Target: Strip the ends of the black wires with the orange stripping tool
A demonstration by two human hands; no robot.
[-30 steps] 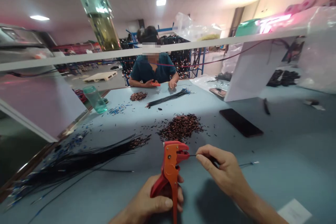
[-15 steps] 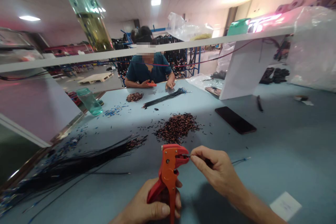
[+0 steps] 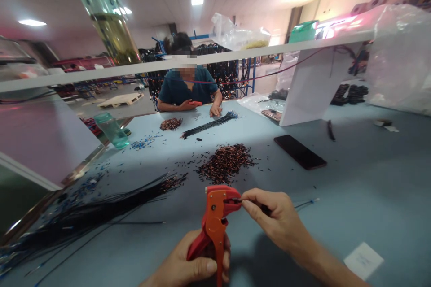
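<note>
My left hand (image 3: 188, 264) is wrapped round the handles of a red and orange wire stripper (image 3: 215, 219), held upright above the blue table (image 3: 353, 197). My right hand (image 3: 276, 219) pinches a thin black wire (image 3: 305, 203) and holds its end inside the stripper's jaws. The wire trails off to the right across the table. Behind the stripper lies a pile of stripped wire bits (image 3: 225, 163). A bundle of long black wires (image 3: 101, 208) lies to the left.
A dark phone (image 3: 299, 151) lies at the right, a white paper slip (image 3: 363, 261) near the front right. A green bottle (image 3: 112, 130) stands at the left edge. Across the table a person in a dark shirt (image 3: 188, 92) works beside another wire bundle (image 3: 210, 124).
My right hand has pushed the wire end leftward into the stripper's jaws. The view has shifted slightly to the right.
</note>
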